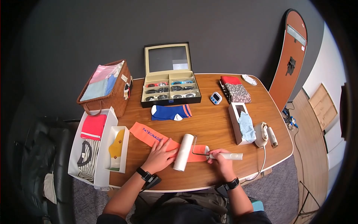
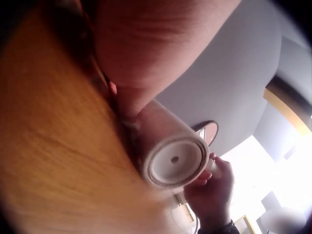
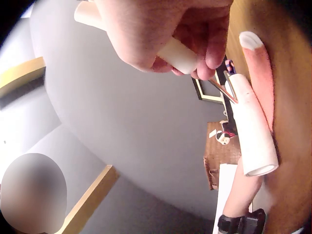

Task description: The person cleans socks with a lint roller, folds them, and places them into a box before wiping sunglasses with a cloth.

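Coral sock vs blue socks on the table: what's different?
The coral sock is stretched out long; the blue socks make a shorter bundle. Coral has dark lettering, blue has orange stripes at one end. Coral is under the left hand and roller; nothing lies on the blue. Both lie on the tabletop and have white parts.

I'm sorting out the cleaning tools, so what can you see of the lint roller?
The lint roller has a thick, whitish cylinder with a smooth, papery-looking surface. One end shows a pale, plastic-looking cap with a small central hole. A thin, bent, metal-looking rod joins it to a pale handle in the right hand's grip. The cylinder lies crosswise over the orange sock, beside the left hand; whether that hand touches it is unclear.
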Tool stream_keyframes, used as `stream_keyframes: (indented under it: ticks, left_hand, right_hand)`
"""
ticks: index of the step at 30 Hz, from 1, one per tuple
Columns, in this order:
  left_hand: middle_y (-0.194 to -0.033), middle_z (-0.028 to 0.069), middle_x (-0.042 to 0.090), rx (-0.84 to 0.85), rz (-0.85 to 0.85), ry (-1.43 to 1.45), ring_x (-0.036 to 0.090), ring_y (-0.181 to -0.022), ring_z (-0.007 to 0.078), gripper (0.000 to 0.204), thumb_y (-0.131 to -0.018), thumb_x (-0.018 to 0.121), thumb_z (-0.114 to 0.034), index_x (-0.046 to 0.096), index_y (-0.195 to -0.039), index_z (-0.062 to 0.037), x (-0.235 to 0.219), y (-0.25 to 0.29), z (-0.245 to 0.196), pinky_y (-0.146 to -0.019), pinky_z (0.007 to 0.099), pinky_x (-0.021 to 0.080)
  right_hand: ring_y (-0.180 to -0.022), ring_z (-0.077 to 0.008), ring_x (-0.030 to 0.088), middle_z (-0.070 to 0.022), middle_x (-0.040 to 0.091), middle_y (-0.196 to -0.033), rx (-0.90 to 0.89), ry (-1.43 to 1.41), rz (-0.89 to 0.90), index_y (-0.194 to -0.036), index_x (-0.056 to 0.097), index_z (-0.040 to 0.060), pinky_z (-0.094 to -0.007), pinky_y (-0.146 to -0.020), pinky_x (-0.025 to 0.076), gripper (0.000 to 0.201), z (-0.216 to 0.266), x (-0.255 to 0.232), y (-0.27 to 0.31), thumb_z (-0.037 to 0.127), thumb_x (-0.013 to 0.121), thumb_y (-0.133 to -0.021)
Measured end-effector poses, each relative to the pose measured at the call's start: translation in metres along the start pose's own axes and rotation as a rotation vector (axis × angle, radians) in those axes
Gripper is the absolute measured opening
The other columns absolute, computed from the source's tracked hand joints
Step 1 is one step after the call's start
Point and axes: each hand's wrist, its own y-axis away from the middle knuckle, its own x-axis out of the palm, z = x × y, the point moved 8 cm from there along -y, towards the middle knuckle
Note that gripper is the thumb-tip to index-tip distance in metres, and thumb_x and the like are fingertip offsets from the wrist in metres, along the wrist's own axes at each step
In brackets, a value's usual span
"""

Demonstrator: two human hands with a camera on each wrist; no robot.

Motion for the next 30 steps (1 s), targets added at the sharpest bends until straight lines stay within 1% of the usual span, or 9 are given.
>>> stream_keyframes:
  ticks: [7, 12, 16, 19, 20, 23, 26, 29, 30]
  left_hand:
    - [-0.162, 0.0174, 0.031, 0.006, 0.010, 0.017, 0.025, -0.150, 0.0403, 0.047, -0.098, 0.058, -0.040, 0.056, -0.145, -0.0312, 0.000, 0.001, -0.001, -0.122, 0.0555, 0.015]
    - [-0.163, 0.0166, 0.030, 0.009, 0.025, -0.049, 0.024, -0.151, 0.0399, 0.048, -0.098, 0.059, -0.044, 0.056, -0.145, -0.0308, 0.010, 0.000, 0.006, -0.122, 0.0552, 0.015]
    - [-0.163, 0.0157, 0.030, 0.005, -0.007, 0.041, 0.024, -0.151, 0.0394, 0.048, -0.098, 0.059, -0.044, 0.057, -0.144, -0.0302, 0.003, 0.002, 0.002, -0.123, 0.0543, 0.014]
    - [-0.163, 0.0152, 0.030, -0.007, 0.004, 0.025, 0.023, -0.151, 0.0390, 0.049, -0.097, 0.060, -0.045, 0.057, -0.144, -0.0304, 0.004, 0.000, 0.002, -0.123, 0.0534, 0.013]
    - [-0.163, 0.0151, 0.030, -0.021, 0.017, 0.005, 0.023, -0.151, 0.0387, 0.049, -0.097, 0.060, -0.046, 0.057, -0.144, -0.0307, 0.006, 0.000, 0.002, -0.123, 0.0529, 0.013]
    - [-0.162, 0.0145, 0.033, -0.015, -0.034, 0.022, 0.026, -0.150, 0.0364, 0.047, -0.096, 0.060, -0.047, 0.060, -0.140, -0.0303, 0.005, 0.001, 0.003, -0.123, 0.0528, 0.013]
    - [-0.162, 0.0141, 0.033, -0.012, -0.065, 0.068, 0.025, -0.151, 0.0361, 0.047, -0.096, 0.061, -0.046, 0.061, -0.140, -0.0297, 0.006, 0.002, 0.003, -0.123, 0.0527, 0.013]
    - [-0.163, 0.0138, 0.032, -0.030, -0.022, 0.031, 0.024, -0.151, 0.0360, 0.049, -0.096, 0.061, -0.046, 0.059, -0.142, -0.0305, 0.006, 0.000, 0.003, -0.123, 0.0522, 0.013]
    - [-0.163, 0.0138, 0.032, -0.028, -0.021, 0.027, 0.024, -0.151, 0.0360, 0.049, -0.096, 0.061, -0.046, 0.059, -0.142, -0.0305, 0.007, 0.000, 0.004, -0.123, 0.0522, 0.013]
  right_hand:
    - [-0.070, -0.0192, 0.065, -0.0175, 0.073, -0.092, -0.005, -0.036, -0.009, -0.093, 0.068, -0.0040, -0.0323, -0.070, 0.054, 0.017, 0.001, -0.023, -0.003, 0.010, 0.059, -0.093]
    - [-0.070, -0.0183, 0.065, -0.0177, 0.074, -0.093, 0.038, 0.056, 0.010, -0.091, 0.069, -0.0034, -0.0311, -0.068, 0.054, 0.016, -0.003, -0.004, -0.006, 0.009, 0.058, -0.091]
    - [-0.070, -0.0181, 0.065, -0.0177, 0.074, -0.095, 0.020, 0.106, 0.005, -0.093, 0.069, -0.0042, -0.0299, -0.066, 0.054, 0.019, 0.018, -0.034, -0.015, 0.010, 0.056, -0.092]
    - [-0.070, -0.0185, 0.065, -0.0174, 0.074, -0.095, 0.016, 0.117, 0.080, -0.095, 0.070, -0.0045, -0.0299, -0.067, 0.054, 0.020, 0.018, -0.020, -0.020, 0.011, 0.057, -0.092]
    - [-0.070, -0.0192, 0.065, -0.0180, 0.074, -0.095, 0.079, 0.115, 0.100, -0.095, 0.069, -0.0043, -0.0306, -0.068, 0.055, 0.019, 0.014, -0.007, -0.020, 0.011, 0.058, -0.092]
    - [-0.070, -0.0190, 0.065, -0.0180, 0.074, -0.095, 0.059, 0.070, 0.051, -0.095, 0.069, -0.0045, -0.0312, -0.069, 0.054, 0.019, 0.013, -0.008, -0.012, 0.011, 0.059, -0.093]
    - [-0.070, -0.0182, 0.064, -0.0172, 0.074, -0.095, 0.014, 0.083, 0.040, -0.094, 0.069, -0.0046, -0.0314, -0.068, 0.054, 0.019, 0.013, -0.034, -0.016, 0.012, 0.059, -0.092]
    - [-0.070, -0.0160, 0.065, -0.0131, 0.075, -0.094, 0.007, 0.046, 0.085, -0.096, 0.072, -0.0039, -0.0289, -0.068, 0.055, 0.019, 0.000, -0.014, -0.015, 0.011, 0.060, -0.093]
    - [-0.071, -0.0162, 0.065, -0.0135, 0.075, -0.095, 0.037, 0.073, 0.027, -0.094, 0.072, -0.0033, -0.0293, -0.069, 0.055, 0.019, -0.001, -0.003, -0.009, 0.011, 0.060, -0.092]
